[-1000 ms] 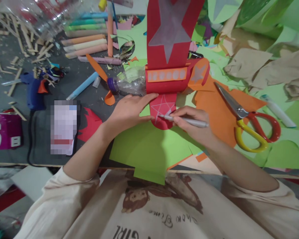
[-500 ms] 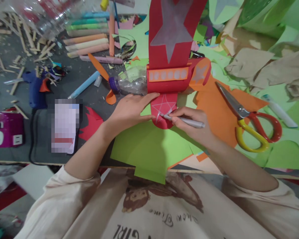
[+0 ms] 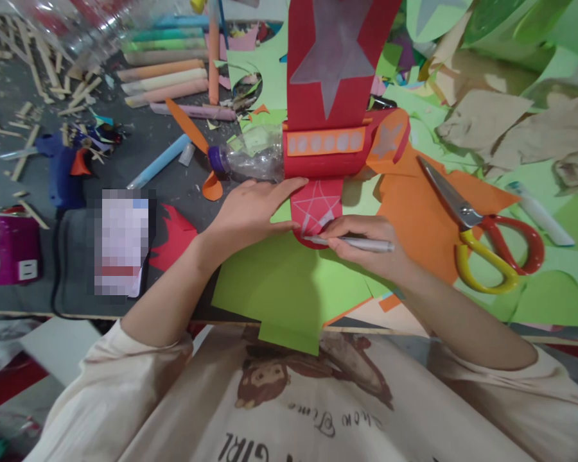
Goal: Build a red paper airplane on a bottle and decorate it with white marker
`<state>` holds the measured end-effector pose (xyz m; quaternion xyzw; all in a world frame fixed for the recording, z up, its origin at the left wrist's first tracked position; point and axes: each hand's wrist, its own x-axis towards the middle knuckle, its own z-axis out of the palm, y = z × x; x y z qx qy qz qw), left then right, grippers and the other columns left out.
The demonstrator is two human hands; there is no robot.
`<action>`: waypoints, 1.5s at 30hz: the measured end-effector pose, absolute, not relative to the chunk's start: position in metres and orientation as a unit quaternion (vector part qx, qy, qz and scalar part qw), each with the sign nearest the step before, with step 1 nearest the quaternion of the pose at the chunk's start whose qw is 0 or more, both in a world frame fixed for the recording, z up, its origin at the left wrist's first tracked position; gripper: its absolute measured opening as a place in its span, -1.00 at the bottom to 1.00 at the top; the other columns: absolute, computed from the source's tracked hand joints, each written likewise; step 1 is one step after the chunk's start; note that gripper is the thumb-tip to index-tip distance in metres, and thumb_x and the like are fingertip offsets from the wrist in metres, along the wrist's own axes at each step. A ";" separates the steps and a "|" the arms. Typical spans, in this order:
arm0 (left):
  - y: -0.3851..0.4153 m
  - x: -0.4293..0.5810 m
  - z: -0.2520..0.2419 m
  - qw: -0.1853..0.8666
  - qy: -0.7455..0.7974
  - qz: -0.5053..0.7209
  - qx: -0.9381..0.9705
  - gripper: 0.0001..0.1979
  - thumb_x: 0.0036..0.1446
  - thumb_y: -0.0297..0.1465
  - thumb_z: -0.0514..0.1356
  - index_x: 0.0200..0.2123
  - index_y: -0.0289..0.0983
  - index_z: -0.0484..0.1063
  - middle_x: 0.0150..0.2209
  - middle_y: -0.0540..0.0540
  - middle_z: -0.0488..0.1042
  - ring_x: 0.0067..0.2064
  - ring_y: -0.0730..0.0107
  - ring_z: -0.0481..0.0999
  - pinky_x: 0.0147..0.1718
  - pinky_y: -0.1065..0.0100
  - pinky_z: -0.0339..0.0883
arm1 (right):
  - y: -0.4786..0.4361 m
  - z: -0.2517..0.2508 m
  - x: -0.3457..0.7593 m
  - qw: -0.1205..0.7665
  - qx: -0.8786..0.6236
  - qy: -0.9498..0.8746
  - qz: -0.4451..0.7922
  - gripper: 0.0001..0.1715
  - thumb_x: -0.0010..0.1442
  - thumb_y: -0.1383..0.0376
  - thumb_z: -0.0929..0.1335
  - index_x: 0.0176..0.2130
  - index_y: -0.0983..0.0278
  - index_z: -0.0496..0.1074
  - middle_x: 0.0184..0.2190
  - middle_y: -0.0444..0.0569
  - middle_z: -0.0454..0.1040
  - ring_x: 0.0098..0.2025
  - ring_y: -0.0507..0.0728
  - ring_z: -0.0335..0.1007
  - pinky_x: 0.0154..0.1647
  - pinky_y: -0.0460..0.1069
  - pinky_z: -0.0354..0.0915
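Observation:
A silver marker pen (image 3: 368, 244) is pinched in my right hand (image 3: 361, 240), its tip on the lower part of a red paper wing (image 3: 316, 199). Silver lines on that wing form a star outline. My left hand (image 3: 250, 208) lies flat with thumb and forefinger spread, pressing at the wing's left edge. Just beyond is a model plane made from a plastic bottle (image 3: 255, 154), wrapped in red paper with an orange window strip (image 3: 325, 142). An orange paper propeller (image 3: 187, 125) sits at its purple cap. The far wing (image 3: 301, 96) carries a filled silver star.
Scissors (image 3: 469, 218) lie open at right on orange paper (image 3: 414, 218). Green paper (image 3: 264, 276) lies beneath my hands. At left are a phone (image 3: 122, 240), a blue glue gun (image 3: 65, 170) with its cord, a purple box (image 3: 9, 250), several markers (image 3: 166, 74) and wood sticks.
The pen tip has moved down the red wing, from the star's lower left point toward the rounded end. My left hand stays in place. The view has shifted slightly.

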<state>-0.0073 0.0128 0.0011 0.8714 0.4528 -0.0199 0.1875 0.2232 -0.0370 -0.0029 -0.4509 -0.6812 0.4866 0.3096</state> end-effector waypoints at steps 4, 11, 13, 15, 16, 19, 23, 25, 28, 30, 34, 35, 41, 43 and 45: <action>0.013 -0.007 0.002 0.193 0.455 -0.024 0.869 -0.29 0.20 -0.02 0.22 0.31 -0.24 0.24 -0.20 -0.15 0.57 -0.14 0.15 0.56 -0.08 0.30 0.27 | -0.039 -0.006 0.224 0.322 -0.502 -0.640 0.485 -0.75 0.21 0.12 0.41 -0.43 0.19 0.52 -0.52 -0.09 0.52 -0.52 0.05 0.37 -0.56 -0.05 0.26; 0.013 -0.007 0.001 0.195 0.459 -0.025 0.867 -0.28 0.18 -0.04 0.26 0.31 -0.24 0.24 -0.15 -0.17 0.58 -0.10 0.10 0.57 -0.07 0.29 0.27 | -0.035 -0.002 0.221 0.321 -0.480 -0.652 0.491 -0.78 0.18 0.19 0.43 -0.47 0.20 0.50 -0.55 -0.11 0.51 -0.55 0.03 0.36 -0.55 -0.06 0.25; 0.013 -0.007 0.001 0.193 0.457 -0.026 0.868 -0.26 0.17 -0.03 0.26 0.31 -0.25 0.23 -0.14 -0.17 0.58 -0.10 0.10 0.57 -0.07 0.29 0.26 | -0.036 -0.003 0.221 0.334 -0.489 -0.638 0.492 -0.79 0.18 0.20 0.43 -0.47 0.20 0.50 -0.55 -0.11 0.52 -0.55 0.03 0.36 -0.55 -0.07 0.24; 0.013 -0.008 0.001 0.192 0.455 -0.023 0.869 -0.27 0.18 -0.03 0.26 0.32 -0.25 0.23 -0.15 -0.16 0.58 -0.11 0.12 0.57 -0.08 0.30 0.26 | -0.036 -0.005 0.221 0.345 -0.513 -0.620 0.483 -0.80 0.18 0.21 0.42 -0.46 0.21 0.50 -0.54 -0.11 0.52 -0.54 0.03 0.36 -0.55 -0.07 0.24; 0.013 -0.008 0.001 0.191 0.455 -0.021 0.870 -0.27 0.19 -0.04 0.25 0.32 -0.25 0.23 -0.16 -0.16 0.58 -0.13 0.14 0.57 -0.09 0.30 0.26 | -0.037 -0.005 0.221 0.347 -0.524 -0.614 0.479 -0.81 0.17 0.22 0.42 -0.46 0.21 0.50 -0.53 -0.12 0.53 -0.55 0.02 0.35 -0.54 -0.07 0.24; 0.013 -0.008 0.000 0.189 0.454 -0.017 0.871 -0.27 0.19 -0.03 0.25 0.31 -0.26 0.24 -0.19 -0.14 0.58 -0.16 0.16 0.56 -0.11 0.31 0.26 | -0.037 -0.005 0.221 0.347 -0.534 -0.606 0.477 -0.84 0.17 0.26 0.42 -0.45 0.21 0.50 -0.52 -0.12 0.54 -0.54 0.02 0.35 -0.53 -0.07 0.23; 0.013 -0.008 -0.001 0.185 0.453 -0.018 0.872 -0.26 0.18 -0.01 0.24 0.31 -0.26 0.24 -0.18 -0.14 0.58 -0.17 0.17 0.56 -0.11 0.31 0.26 | -0.037 -0.005 0.220 0.348 -0.535 -0.600 0.481 -0.85 0.17 0.26 0.42 -0.44 0.21 0.50 -0.49 -0.12 0.55 -0.50 0.03 0.39 -0.51 -0.07 0.26; 0.013 -0.008 0.000 0.184 0.454 -0.022 0.872 -0.27 0.19 0.01 0.22 0.31 -0.25 0.24 -0.18 -0.14 0.57 -0.17 0.18 0.56 -0.10 0.31 0.26 | -0.036 -0.004 0.221 0.339 -0.541 -0.605 0.477 -0.85 0.17 0.25 0.42 -0.44 0.21 0.50 -0.50 -0.12 0.53 -0.51 0.03 0.36 -0.52 -0.06 0.24; 0.013 -0.008 0.000 0.186 0.454 -0.026 0.871 -0.28 0.20 0.02 0.20 0.30 -0.25 0.25 -0.19 -0.14 0.57 -0.16 0.18 0.56 -0.09 0.31 0.27 | -0.036 -0.003 0.221 0.328 -0.537 -0.617 0.472 -0.84 0.16 0.25 0.41 -0.45 0.21 0.50 -0.53 -0.11 0.51 -0.53 0.03 0.34 -0.53 -0.06 0.22; 0.013 -0.008 0.000 0.186 0.454 -0.025 0.871 -0.28 0.20 0.01 0.20 0.30 -0.25 0.24 -0.19 -0.14 0.57 -0.16 0.17 0.56 -0.09 0.31 0.27 | -0.036 -0.002 0.222 0.324 -0.526 -0.625 0.478 -0.81 0.17 0.23 0.41 -0.47 0.21 0.49 -0.53 -0.10 0.52 -0.52 0.04 0.36 -0.52 -0.06 0.24; 0.013 -0.007 0.000 0.182 0.454 -0.027 0.872 -0.27 0.19 -0.03 0.24 0.31 -0.24 0.23 -0.16 -0.14 0.57 -0.14 0.15 0.57 -0.09 0.30 0.27 | -0.036 -0.001 0.222 0.317 -0.499 -0.650 0.478 -0.76 0.19 0.19 0.41 -0.48 0.21 0.49 -0.55 -0.09 0.52 -0.53 0.05 0.37 -0.51 -0.05 0.28; 0.013 -0.007 0.000 0.181 0.454 -0.029 0.872 -0.27 0.18 -0.03 0.25 0.32 -0.24 0.22 -0.15 -0.15 0.58 -0.13 0.15 0.57 -0.09 0.30 0.27 | -0.035 -0.001 0.222 0.316 -0.490 -0.660 0.474 -0.76 0.19 0.19 0.40 -0.48 0.21 0.49 -0.55 -0.09 0.52 -0.53 0.04 0.37 -0.51 -0.05 0.28; 0.013 -0.007 0.000 0.181 0.457 -0.034 0.870 -0.26 0.18 -0.03 0.26 0.32 -0.23 0.21 -0.09 -0.16 0.57 -0.08 0.10 0.57 -0.09 0.29 0.27 | -0.034 0.002 0.221 0.308 -0.458 -0.688 0.470 -0.77 0.18 0.25 0.39 -0.50 0.21 0.47 -0.56 -0.11 0.52 -0.54 0.02 0.39 -0.52 -0.08 0.25; 0.013 -0.007 0.001 0.182 0.457 -0.036 0.870 -0.26 0.18 -0.04 0.26 0.32 -0.23 0.21 -0.09 -0.16 0.57 -0.07 0.10 0.57 -0.09 0.30 0.27 | -0.035 0.000 0.221 0.313 -0.471 -0.671 0.480 -0.76 0.18 0.23 0.39 -0.51 0.22 0.47 -0.56 -0.11 0.51 -0.55 0.02 0.36 -0.54 -0.08 0.24; 0.013 -0.007 0.001 0.182 0.456 -0.036 0.871 -0.28 0.19 -0.04 0.25 0.32 -0.24 0.22 -0.10 -0.16 0.57 -0.08 0.11 0.57 -0.10 0.30 0.27 | -0.037 -0.002 0.221 0.323 -0.499 -0.644 0.482 -0.75 0.18 0.20 0.40 -0.49 0.22 0.47 -0.56 -0.10 0.51 -0.56 0.03 0.34 -0.56 -0.06 0.22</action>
